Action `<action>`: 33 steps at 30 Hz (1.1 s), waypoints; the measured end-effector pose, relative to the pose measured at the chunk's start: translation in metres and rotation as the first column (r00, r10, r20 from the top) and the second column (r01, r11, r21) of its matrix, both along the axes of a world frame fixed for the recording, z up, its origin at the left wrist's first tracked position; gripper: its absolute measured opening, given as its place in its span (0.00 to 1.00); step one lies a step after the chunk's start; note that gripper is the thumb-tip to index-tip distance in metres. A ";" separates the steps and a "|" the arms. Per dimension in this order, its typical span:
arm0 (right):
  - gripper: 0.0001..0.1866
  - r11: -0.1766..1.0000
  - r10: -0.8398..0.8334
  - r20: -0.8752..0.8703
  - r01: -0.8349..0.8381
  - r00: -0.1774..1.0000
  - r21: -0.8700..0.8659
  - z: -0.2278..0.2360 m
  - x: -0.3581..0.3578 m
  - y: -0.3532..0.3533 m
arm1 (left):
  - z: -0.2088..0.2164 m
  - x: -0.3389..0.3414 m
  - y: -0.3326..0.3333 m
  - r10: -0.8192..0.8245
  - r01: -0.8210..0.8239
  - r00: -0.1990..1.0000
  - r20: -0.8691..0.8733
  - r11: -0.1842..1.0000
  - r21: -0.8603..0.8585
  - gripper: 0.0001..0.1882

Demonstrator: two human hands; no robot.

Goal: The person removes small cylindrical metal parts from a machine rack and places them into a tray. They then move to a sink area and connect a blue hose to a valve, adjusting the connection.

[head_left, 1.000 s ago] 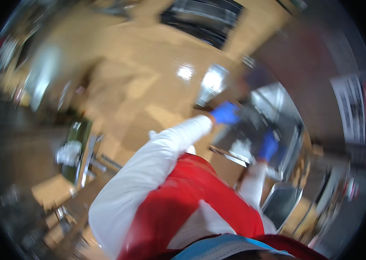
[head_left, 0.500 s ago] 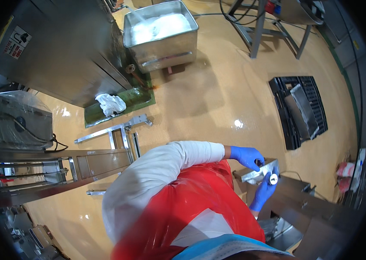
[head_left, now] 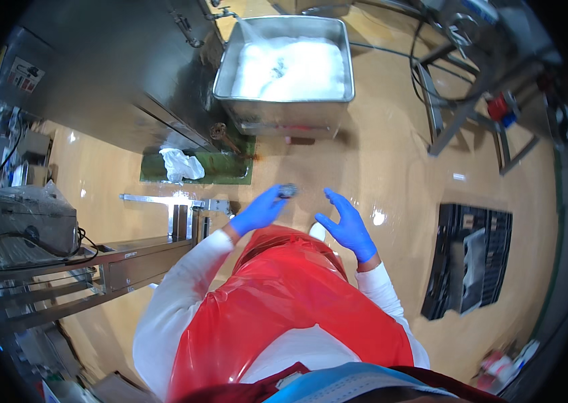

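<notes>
Box: a grey plastic-wrapped box (head_left: 25, 221) sits at the far left on a steel bench (head_left: 123, 258), near its left end, with a dark cable beside it.
Bench: its right end carries a bright steel bracket (head_left: 176, 205) that reaches out over the floor towards the left hand.
Mat: a green mat (head_left: 220, 168) lies on the tan floor (head_left: 391, 168) against the foot of a steel cabinet (head_left: 116, 74); a crumpled white rag (head_left: 180, 163) lies at the mat's left end.
Left hand: the left hand (head_left: 258, 211), in a blue glove, is raised in front of a red apron (head_left: 291, 302); its fingertips are closed in a pinch on a small dark part (head_left: 288, 191).
Part: held in the air above the floor, just right of the mat's right corner and below the tub; too small to tell its shape.
Tub: a steel tub (head_left: 284, 117) stands at the top centre, full of white foam (head_left: 294, 67).
Right hand: the right hand (head_left: 346, 225), also blue-gloved, is beside the left one but apart from it; fingers spread and slightly curled, holding nothing.
Frame: a steel frame (head_left: 462, 111) with cables stands at the upper right.
Crate: a black slatted crate (head_left: 473, 262) lies on the floor at the right, well apart from both hands.
</notes>
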State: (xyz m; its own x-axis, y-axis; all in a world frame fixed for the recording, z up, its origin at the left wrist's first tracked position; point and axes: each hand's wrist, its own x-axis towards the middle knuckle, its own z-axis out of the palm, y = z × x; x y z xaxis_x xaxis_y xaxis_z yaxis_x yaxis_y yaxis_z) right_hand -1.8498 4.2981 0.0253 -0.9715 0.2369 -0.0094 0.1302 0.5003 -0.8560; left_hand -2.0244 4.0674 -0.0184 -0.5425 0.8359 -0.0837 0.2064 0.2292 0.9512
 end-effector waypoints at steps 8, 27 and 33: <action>0.27 0.955 0.263 -0.020 -0.257 0.965 0.150 0.016 -0.250 0.107 | -0.091 -0.110 -0.097 0.753 -0.755 0.655 -0.069 0.646 -0.116 0.15; 0.26 0.499 0.385 0.198 -0.384 0.901 0.776 0.025 -0.990 0.106 | -0.186 -0.347 -0.024 0.974 -0.904 0.213 0.076 0.226 -0.362 0.11; 0.21 0.665 0.446 0.288 -0.529 0.847 0.527 0.038 -0.992 0.108 | -0.224 -0.220 0.001 0.980 -0.750 0.040 -0.197 -0.101 -0.653 0.05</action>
